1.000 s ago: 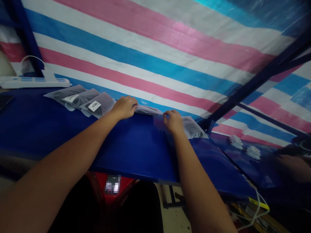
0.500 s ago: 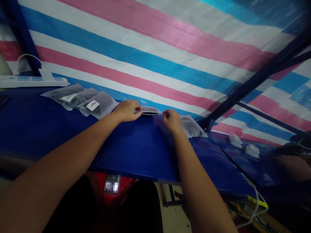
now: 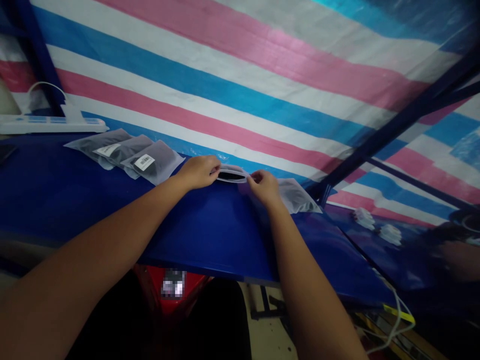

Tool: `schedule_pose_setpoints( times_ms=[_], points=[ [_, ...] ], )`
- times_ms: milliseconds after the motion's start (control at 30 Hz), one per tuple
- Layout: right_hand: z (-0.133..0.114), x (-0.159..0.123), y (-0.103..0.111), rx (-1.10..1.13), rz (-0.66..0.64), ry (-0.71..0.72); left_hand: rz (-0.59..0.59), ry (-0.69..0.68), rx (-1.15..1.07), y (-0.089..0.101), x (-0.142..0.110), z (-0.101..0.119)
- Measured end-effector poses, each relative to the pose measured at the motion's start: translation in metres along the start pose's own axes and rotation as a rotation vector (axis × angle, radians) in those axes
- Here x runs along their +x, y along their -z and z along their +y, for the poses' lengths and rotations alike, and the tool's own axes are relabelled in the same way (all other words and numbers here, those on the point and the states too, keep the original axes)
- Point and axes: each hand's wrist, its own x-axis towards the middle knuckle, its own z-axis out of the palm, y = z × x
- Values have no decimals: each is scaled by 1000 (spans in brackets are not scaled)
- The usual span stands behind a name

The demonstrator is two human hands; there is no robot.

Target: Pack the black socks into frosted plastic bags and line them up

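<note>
Between my hands a frosted plastic bag [image 3: 233, 178] lies near the back of the blue table [image 3: 210, 230], its mouth facing me and parted, with something dark inside. My left hand [image 3: 200, 171] pinches the left end of the mouth. At the right end, my right hand [image 3: 263, 185] pinches the rim between thumb and fingers. Left of my left hand lie several overlapping frosted bags with dark contents; the nearest labelled bag [image 3: 154, 162] carries a white barcode sticker. Just beyond my right hand is another frosted bag [image 3: 298, 195] with dark contents.
A white power strip [image 3: 52, 124] stands at the table's back left. Behind the table hangs a striped plastic sheet [image 3: 225, 90], with a blue metal post [image 3: 375, 135] slanting at the right. White connector-like pieces [image 3: 390, 233] sit farther right. Below is a red stool [image 3: 153, 282].
My right hand has come to the right end of the bag's mouth and now grips it. The mouth gapes wider than before. My left hand has barely moved.
</note>
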Motion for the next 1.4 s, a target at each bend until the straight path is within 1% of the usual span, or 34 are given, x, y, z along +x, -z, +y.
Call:
schedule_pose_setpoints(
  times_ms=[133,367,533,933,1233,1400],
  points=[
    [2,1,-2,-38,5,-6,-7,-12,7,3,0,5],
    [5,2,-8,-91,-12,3,-85,3,23,5,1,14],
    [7,2,-10,-99,-21,5,-84,17,22,4,1,15],
    [5,-1,-13,-123,-100,-23,-109,39,-14,5,0,16],
    [4,-2,-12,-126,-170,-41,-128,40,4,6,0,18],
    [2,-3,-11,-125,-171,-40,-141,55,-17,6,0,19]
  ],
)
